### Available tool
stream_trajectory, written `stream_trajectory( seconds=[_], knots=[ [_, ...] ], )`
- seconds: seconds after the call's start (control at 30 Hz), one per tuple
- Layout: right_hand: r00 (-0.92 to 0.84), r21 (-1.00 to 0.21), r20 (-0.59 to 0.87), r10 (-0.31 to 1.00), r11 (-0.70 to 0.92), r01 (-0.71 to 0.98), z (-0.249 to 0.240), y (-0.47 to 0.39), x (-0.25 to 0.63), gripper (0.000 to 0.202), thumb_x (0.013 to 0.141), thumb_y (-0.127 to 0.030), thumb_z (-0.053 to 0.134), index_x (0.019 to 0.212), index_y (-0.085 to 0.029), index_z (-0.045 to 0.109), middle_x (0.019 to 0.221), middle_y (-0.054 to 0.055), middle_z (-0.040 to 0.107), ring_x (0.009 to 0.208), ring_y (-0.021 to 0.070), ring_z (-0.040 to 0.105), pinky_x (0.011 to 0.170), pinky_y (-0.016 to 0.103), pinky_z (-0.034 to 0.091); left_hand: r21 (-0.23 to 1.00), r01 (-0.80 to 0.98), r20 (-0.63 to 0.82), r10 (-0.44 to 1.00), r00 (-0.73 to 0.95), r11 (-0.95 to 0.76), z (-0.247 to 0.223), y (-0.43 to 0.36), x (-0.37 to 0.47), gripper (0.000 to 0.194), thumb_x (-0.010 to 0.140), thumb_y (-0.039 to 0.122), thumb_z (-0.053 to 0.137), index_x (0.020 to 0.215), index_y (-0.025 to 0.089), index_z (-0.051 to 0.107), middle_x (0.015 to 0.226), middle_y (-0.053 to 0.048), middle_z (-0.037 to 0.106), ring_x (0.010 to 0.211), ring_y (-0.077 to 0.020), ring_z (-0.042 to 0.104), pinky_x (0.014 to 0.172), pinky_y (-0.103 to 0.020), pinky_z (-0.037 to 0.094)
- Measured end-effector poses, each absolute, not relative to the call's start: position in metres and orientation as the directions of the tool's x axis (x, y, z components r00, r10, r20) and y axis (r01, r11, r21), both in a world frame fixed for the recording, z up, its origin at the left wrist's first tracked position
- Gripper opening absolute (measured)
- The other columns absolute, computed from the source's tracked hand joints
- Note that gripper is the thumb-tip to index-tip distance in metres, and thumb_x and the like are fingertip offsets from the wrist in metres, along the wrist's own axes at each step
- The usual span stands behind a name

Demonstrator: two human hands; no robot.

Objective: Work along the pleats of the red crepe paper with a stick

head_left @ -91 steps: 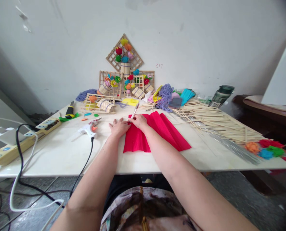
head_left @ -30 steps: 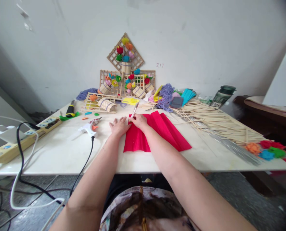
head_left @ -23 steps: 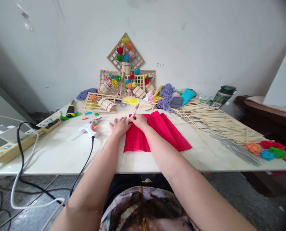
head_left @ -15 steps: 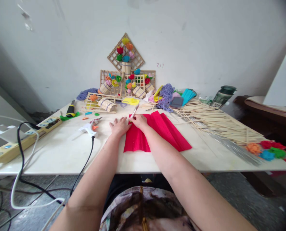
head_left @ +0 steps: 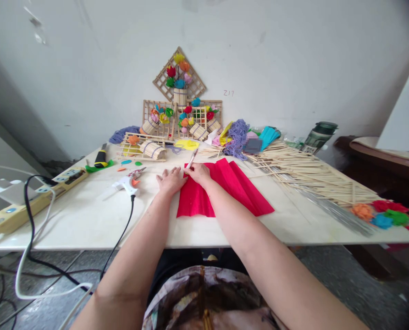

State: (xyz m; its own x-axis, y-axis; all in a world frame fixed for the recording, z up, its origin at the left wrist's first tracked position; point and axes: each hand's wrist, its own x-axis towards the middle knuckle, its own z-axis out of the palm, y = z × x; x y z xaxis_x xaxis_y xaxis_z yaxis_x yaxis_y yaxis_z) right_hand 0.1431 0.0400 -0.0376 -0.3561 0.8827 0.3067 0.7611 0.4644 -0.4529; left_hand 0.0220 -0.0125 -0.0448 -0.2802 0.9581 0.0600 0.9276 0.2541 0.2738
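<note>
A folded-creased sheet of red crepe paper (head_left: 239,188) lies on the white table (head_left: 149,231) in front of me. My right hand (head_left: 199,173) rests on its upper left part, fingers closed around a slim white pen (head_left: 192,158) that points up and away. The pen's lower end is hidden by the fingers. My left hand (head_left: 171,180) lies flat with fingers spread, mostly on the table, its thumb side at the paper's left edge. Left of it lies a white glue gun (head_left: 125,184) with a black cord.
Stick lattices with paper flowers (head_left: 179,75) lean on the wall. Purple yarn (head_left: 238,137), many thin wooden sticks (head_left: 314,169) and crepe flowers (head_left: 362,212) lie to the right, near a dark green bottle (head_left: 319,137). A power strip (head_left: 35,199) and a utility knife (head_left: 102,158) are at left.
</note>
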Motion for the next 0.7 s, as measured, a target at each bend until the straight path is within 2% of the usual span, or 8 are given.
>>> stream_trajectory(
  seconds=[0.7],
  knots=[
    [-0.306,-0.509,0.305,0.902,0.426,0.748,-0.0404,0.0433,0.143,0.041,0.081,-0.054,0.043,0.097,-0.023,0.065,0.094,0.005,0.068,0.089,0.019,0.061,0.073,0.026,0.044,0.262,0.932,0.072,0.959,-0.276,0.249,-0.0428,-0.0152,0.0237,0.062,0.074,0.056,0.037,0.132,0.035,0.034,0.142,0.004,0.03,0.131,-0.0324,0.018,0.101,-0.063,0.012]
  ],
)
